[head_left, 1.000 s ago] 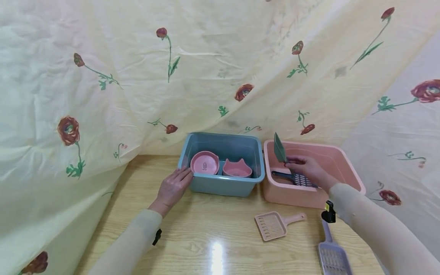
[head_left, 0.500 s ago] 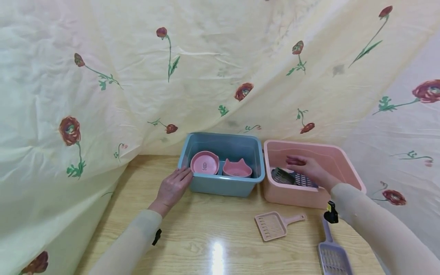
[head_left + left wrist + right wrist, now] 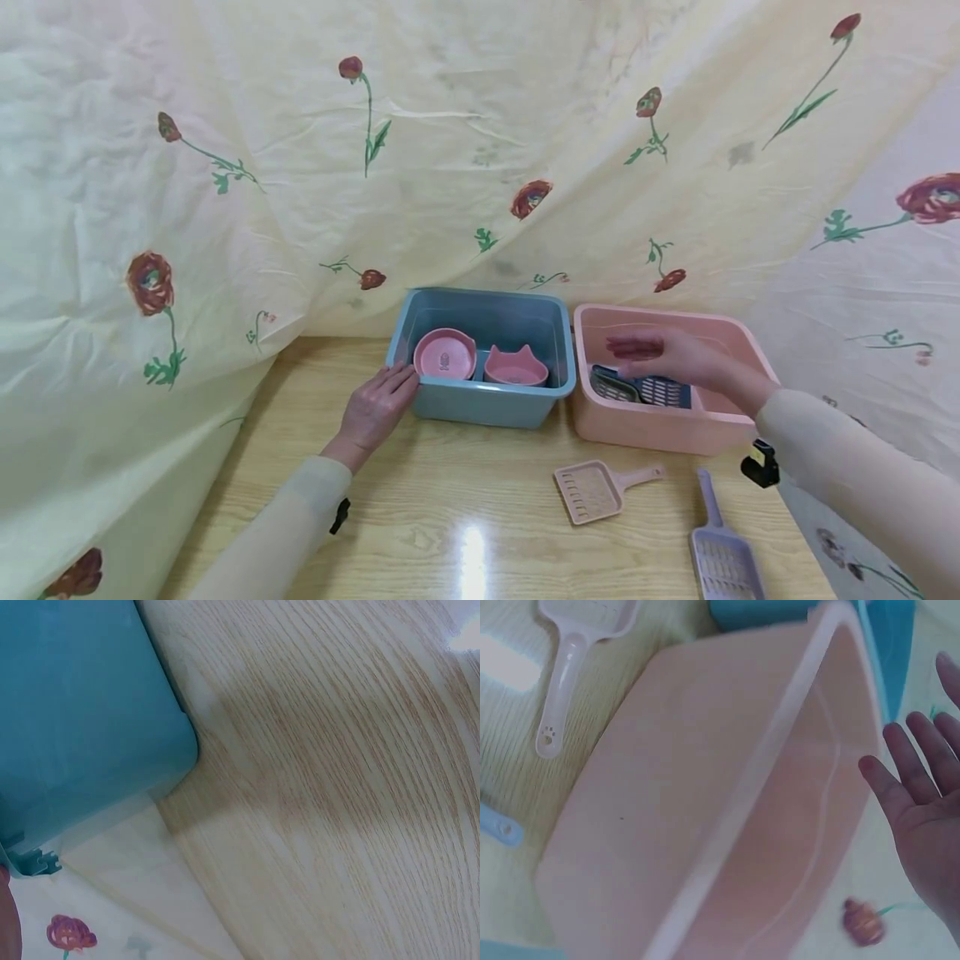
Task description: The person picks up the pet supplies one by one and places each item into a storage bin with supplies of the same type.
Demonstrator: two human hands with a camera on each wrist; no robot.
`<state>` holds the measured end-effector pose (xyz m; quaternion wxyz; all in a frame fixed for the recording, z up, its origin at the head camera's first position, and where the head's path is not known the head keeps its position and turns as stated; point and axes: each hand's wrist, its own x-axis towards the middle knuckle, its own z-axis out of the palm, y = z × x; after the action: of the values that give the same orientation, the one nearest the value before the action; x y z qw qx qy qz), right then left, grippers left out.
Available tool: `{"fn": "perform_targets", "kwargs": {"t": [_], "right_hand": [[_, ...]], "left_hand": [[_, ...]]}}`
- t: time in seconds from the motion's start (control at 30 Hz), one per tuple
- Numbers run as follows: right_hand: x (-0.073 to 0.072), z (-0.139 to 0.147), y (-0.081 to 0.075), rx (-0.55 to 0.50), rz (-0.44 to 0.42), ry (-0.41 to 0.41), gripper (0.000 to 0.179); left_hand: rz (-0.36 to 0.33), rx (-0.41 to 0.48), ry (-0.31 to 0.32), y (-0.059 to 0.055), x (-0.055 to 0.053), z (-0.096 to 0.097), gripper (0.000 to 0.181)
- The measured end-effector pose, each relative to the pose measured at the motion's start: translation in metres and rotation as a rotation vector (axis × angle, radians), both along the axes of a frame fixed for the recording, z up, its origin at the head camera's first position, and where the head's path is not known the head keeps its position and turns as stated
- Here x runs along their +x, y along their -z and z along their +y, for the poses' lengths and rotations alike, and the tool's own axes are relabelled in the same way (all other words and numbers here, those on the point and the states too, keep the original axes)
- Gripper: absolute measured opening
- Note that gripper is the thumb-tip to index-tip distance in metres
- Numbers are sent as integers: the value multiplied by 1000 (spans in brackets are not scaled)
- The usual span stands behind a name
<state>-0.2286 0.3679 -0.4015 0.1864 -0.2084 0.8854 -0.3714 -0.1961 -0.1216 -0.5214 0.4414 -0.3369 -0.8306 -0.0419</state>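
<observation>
Right hand point(image 3: 666, 357), fingers apart, hangs clear above pink tub's point(image 3: 645, 427) scoops point(image 3: 663, 392); left hand point(image 3: 378, 404), fingers together, touches blue tub's point(image 3: 480, 407) near-left corner.

The pink bin point(image 3: 637, 429) stands on the wooden tabletop point(image 3: 420, 517), with a dark green scoop point(image 3: 613, 386) and a navy slotted scoop point(image 3: 663, 392) inside it, overlapping. Over its opening is the right grip point(image 3: 667, 354), fingers extended and holding nothing. Just left of the pink bin stands a blue bin point(image 3: 480, 407) containing a round pink dish point(image 3: 445, 353) and a cat-eared pink bowl point(image 3: 516, 367); the left grip point(image 3: 380, 407) rests on its rim at the corner farthest from the pink bin. In front of the pink bin lie a pale pink scoop point(image 3: 588, 492) and, farther right, a lavender scoop point(image 3: 723, 558); behind it hangs flowered cloth point(image 3: 450, 167).
</observation>
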Motion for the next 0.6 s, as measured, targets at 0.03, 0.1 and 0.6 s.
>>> {"fn": "perform_targets", "kwargs": {"t": [0.03, 0.1, 0.6], "right_hand": [[4, -4, -4, 16, 15, -38, 62], [14, -13, -12, 71, 45, -107, 63], [76, -36, -18, 409, 301, -419, 56]], "left_hand": [[0, 0, -3, 0, 0, 0, 36], [-2, 5, -3, 0, 0, 0, 38], [-24, 3, -23, -1, 1, 2, 32]]}}
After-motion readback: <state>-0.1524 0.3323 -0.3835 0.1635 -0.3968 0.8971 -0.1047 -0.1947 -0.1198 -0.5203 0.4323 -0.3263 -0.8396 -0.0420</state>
